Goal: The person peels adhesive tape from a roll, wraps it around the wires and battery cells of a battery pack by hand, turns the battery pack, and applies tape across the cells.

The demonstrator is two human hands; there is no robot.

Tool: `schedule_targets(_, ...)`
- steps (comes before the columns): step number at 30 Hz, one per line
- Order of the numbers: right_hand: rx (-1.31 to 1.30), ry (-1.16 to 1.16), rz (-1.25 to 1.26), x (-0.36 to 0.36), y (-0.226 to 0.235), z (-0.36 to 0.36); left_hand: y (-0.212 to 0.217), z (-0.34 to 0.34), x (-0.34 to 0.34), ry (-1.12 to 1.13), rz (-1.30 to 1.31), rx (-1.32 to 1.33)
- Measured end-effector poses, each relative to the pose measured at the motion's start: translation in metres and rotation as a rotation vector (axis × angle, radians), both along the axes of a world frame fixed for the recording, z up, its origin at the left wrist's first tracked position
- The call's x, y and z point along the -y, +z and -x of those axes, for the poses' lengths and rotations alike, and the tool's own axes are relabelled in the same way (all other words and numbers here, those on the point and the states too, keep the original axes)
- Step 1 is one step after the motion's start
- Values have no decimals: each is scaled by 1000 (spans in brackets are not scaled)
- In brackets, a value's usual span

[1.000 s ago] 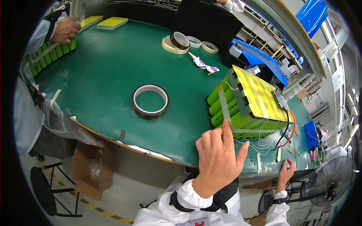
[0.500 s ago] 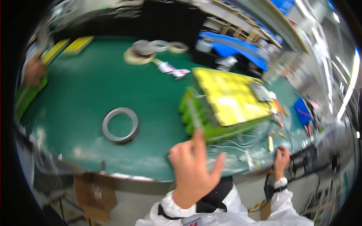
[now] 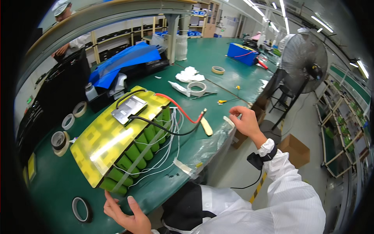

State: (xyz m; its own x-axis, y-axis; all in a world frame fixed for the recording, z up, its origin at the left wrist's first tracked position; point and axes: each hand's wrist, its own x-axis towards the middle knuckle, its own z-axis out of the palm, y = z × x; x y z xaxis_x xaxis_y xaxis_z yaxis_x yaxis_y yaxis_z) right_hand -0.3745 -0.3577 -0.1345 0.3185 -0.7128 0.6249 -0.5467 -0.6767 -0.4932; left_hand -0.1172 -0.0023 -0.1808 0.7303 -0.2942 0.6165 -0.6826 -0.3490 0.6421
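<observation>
A battery pack of green cylindrical cells (image 3: 134,160) lies on the bench under a yellow top sheet (image 3: 113,142). A small silver circuit module (image 3: 129,110) sits on the sheet, with red and black cables running from it. Thin white wires (image 3: 171,144) hang down its side. My left hand (image 3: 128,218) is open at the pack's near lower corner, its forefinger up against or very close to the cells. My right hand (image 3: 246,123) is at the bench's right edge, fingers curled together beside a pale tape strip (image 3: 229,121); anything between the fingertips is hidden.
A black-sided tape roll (image 3: 81,209) stands near the left hand; more rolls (image 3: 60,140) lie beyond the pack. A cream-handled tool (image 3: 206,126) rests near the cable ends. A large fan (image 3: 304,62) stands off the bench's right side. Another person (image 3: 72,43) is behind the black screen.
The view has swung to the right, bringing the pack to the left of the picture. My left hand has gone from a pointing pose to spread fingers at the pack's corner.
</observation>
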Motion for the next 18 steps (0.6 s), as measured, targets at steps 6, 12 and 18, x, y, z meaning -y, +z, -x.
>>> schedule_targets(6,-235,241,-319,-21,0,-62,-9,6,-27,25,423,-81)
schedule_targets(12,-300,138,-202,27,-32,-43,7,20,-86,264,341,56)
schedule_targets(18,-352,210,-372,54,-37,-37,31,3,-143,553,-134,90)
